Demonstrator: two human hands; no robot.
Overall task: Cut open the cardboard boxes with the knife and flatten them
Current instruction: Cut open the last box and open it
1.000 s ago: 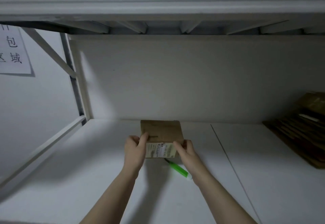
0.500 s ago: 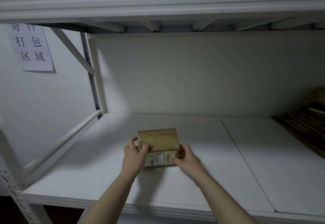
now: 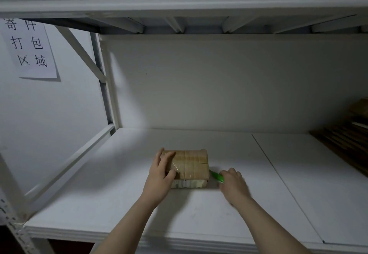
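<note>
The left hand (image 3: pixel 159 176) lay over the left end of the cardboard box (image 3: pixel 191 164), palm down. Its fingers (image 3: pixel 168 155) stretched fairly straight across the taped top towards the far left corner, and the thumb rested on the top near the front edge, so the hand pressed on the box rather than clutching it.

The right hand (image 3: pixel 233 182) was just right of the box, knuckles up and smeared by blur. Its fingers were bent over the near end of the green knife (image 3: pixel 217 176). Whether they truly gripped it could not be told.

The knife's free end pointed at the box's lower right corner, very close to it. The box sat flat on the white shelf (image 3: pixel 119 194), near the middle, sealed with clear tape. A printed label (image 3: pixel 189 184) ran along its front face.

Well apart, at the shelf's far right, lay a dark pile of flattened cardboard (image 3: pixel 346 140). On the wall to the left hung a paper sign (image 3: pixel 29 48) with black characters.
</note>
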